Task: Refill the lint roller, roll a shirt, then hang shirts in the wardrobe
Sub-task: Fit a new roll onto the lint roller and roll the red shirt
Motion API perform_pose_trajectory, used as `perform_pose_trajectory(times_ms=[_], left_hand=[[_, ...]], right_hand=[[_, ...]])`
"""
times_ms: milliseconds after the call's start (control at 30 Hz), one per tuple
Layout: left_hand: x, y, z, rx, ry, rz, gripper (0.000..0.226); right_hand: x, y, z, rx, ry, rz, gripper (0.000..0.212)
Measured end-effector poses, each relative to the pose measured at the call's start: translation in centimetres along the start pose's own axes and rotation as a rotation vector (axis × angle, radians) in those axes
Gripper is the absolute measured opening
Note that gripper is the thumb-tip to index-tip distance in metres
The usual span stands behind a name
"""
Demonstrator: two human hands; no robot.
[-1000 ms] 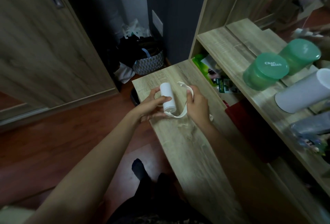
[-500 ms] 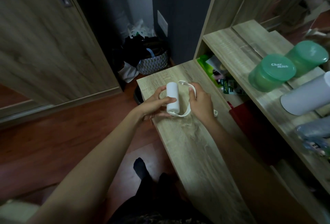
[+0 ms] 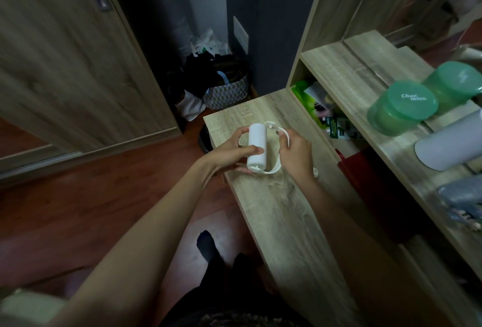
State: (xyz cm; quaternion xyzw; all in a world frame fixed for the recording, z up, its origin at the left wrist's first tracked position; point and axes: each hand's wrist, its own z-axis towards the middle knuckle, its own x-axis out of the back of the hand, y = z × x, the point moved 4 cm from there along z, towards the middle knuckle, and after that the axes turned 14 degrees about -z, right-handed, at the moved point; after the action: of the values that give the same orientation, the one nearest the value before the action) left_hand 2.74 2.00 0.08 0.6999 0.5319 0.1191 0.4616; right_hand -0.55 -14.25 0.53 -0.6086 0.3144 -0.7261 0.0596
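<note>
Door: a wood-grain wardrobe door (image 3: 65, 66) with a metal handle fills the left side.
Floor: reddish-brown boards (image 3: 104, 183); a foot in a dark sock (image 3: 206, 246) stands on them beside the desk.
Basket: a patterned basket (image 3: 225, 92) stuffed with dark clothes sits in the far corner against a dark wall.
Desk: a pale wood-grain top (image 3: 281, 209) runs from the middle toward the lower right.
Shelf: a raised shelf (image 3: 339, 71) on the right carries two green tubs (image 3: 403, 107) and a white cylinder (image 3: 448, 144).
Change: both grips match those of a second ago; the roll is a touch further right in view.
Left hand: the left hand (image 3: 229, 152) is wrapped round the roll, thumb across its front.
Right hand: the right hand (image 3: 296, 154) is clamped on the curved white frame.
Roll: a smooth white roll (image 3: 257, 144), held upright just above the far end of the desk, between the hands.
Frame: the white lint roller frame (image 3: 276, 167) loops from the roll's bottom up its right side to the top.
</note>
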Motion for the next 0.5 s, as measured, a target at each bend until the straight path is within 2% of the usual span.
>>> perform_pose_trajectory(times_ms=[367,500], left_hand=[[1.2,-0.2,-0.4,-0.039,0.005,0.23,0.068],[1.2,-0.1,-0.5,-0.036,0.004,0.342,0.069]], right_hand=[[-2.2,0.0,-0.5,-0.112,-0.07,-0.001,0.03],[-2.7,-0.2,-0.6,-0.091,-0.1,-0.028,0.032]])
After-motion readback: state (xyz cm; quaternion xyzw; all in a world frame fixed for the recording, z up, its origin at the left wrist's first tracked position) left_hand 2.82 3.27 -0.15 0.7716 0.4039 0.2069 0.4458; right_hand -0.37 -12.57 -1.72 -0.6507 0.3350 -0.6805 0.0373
